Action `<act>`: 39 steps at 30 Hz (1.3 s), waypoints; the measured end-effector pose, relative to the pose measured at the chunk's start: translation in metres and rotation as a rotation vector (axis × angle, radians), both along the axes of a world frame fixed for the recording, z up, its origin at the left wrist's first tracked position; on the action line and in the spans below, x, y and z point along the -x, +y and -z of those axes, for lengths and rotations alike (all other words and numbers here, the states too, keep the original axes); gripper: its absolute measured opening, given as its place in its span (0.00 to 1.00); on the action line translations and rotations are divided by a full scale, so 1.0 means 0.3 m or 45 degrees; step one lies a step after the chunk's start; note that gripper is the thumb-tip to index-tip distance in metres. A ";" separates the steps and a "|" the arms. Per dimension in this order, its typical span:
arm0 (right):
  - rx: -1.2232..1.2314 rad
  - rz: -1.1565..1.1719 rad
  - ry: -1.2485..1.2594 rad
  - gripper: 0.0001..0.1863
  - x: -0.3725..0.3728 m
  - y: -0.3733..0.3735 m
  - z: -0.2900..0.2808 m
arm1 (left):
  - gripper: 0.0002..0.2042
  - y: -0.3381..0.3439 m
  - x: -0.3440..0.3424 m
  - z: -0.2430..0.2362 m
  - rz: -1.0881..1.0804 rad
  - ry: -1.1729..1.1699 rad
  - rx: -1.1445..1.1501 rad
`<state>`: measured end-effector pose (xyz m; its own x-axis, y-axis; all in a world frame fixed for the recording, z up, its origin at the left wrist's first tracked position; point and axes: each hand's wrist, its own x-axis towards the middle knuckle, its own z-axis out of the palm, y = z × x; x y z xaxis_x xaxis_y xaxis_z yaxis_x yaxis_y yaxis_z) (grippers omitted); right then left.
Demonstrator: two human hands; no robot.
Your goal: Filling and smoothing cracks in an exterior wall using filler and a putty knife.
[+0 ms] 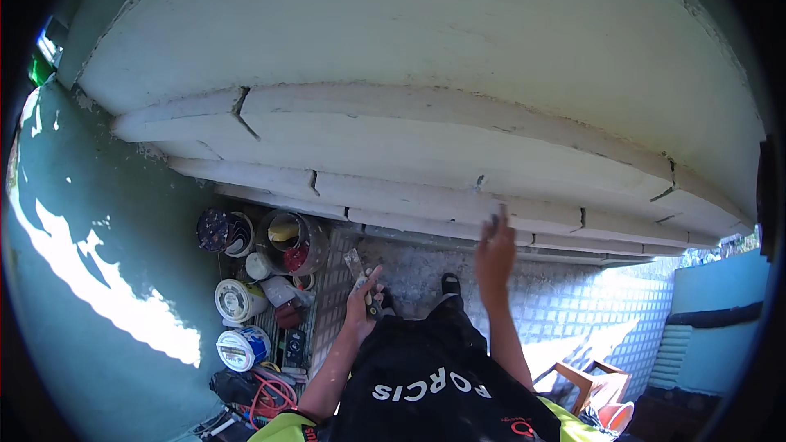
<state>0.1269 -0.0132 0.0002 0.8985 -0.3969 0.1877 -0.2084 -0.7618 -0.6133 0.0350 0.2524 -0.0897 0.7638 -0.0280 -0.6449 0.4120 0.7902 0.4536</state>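
My left hand (362, 303) grips scraper-like tools (354, 266), with a blade pointing upward, beside my dark apron (401, 376). My right hand (495, 254) is raised near the lower pale moulding (426, 209); its fingertips are smeared, so whether it holds a small grey tool or touches the surface is unclear. Above it, the stepped moulding has dark cracks (581, 217) and a small chipped patch (480, 182) under a broad pale wall (409, 24).
A green wall (98, 262) borders buckets (237, 299), pots and a red hose (274, 405) at left. My sandalled foot stands on the stained floor (393, 266). A wooden chair (573, 376) is at lower right, near a low blue wall (720, 278).
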 end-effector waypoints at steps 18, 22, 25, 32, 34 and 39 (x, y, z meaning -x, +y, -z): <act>0.301 -0.084 0.028 0.27 -0.156 0.538 0.017 | 0.21 0.233 0.078 -0.053 -0.028 -0.131 -0.167; 0.434 -0.017 0.086 0.25 -0.174 0.625 0.000 | 0.22 0.253 0.105 -0.056 -0.035 -0.143 -0.130; 0.433 -0.092 0.154 0.26 -0.168 0.596 -0.025 | 0.23 0.267 0.124 -0.030 -0.017 -0.104 -0.127; 0.446 -0.371 0.189 0.33 -0.192 0.810 -0.019 | 0.24 0.286 0.107 -0.042 0.075 -0.124 -0.193; 0.293 -0.617 0.121 0.35 -0.247 0.929 -0.009 | 0.24 0.275 0.084 -0.067 0.075 -0.150 -0.178; 0.306 -1.003 -0.062 0.32 -0.300 1.020 0.040 | 0.24 0.269 0.104 -0.047 0.042 -0.162 -0.133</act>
<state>0.2169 0.2929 -0.0118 0.8853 0.4023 0.2331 0.4646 -0.7850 -0.4097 0.0039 0.3332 -0.0755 0.8393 0.0079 -0.5436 0.3707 0.7231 0.5829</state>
